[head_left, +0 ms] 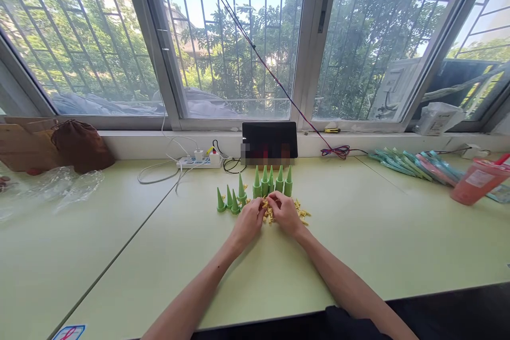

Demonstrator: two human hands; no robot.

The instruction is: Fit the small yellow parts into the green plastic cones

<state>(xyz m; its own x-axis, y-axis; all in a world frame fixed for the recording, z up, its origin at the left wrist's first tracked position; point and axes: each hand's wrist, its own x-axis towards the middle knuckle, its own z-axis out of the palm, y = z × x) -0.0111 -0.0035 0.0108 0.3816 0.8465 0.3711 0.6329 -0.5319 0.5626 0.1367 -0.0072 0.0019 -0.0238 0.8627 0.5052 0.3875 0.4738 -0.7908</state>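
Observation:
My left hand (252,216) and my right hand (283,211) meet at the middle of the table, their fingertips pinched close together around a small yellow piece (265,203). The piece is tiny and half covered by the fingers. Under and beside my right hand lies a loose pile of small yellow pieces (303,214). Just behind my hands, several green cones (288,183) stand upright in a row on green bases. To the left of my left hand, shorter green cones (221,201) stand in a looser group, with a few yellow bits among them.
A dark-screened tablet (270,141) leans against the sill behind the cones. To its left are a white power strip (199,162) and cables. A brown drawstring bag (82,146) and clear plastic stand far left. A red drink cup (478,181) and colored packets (414,163) occupy the right.

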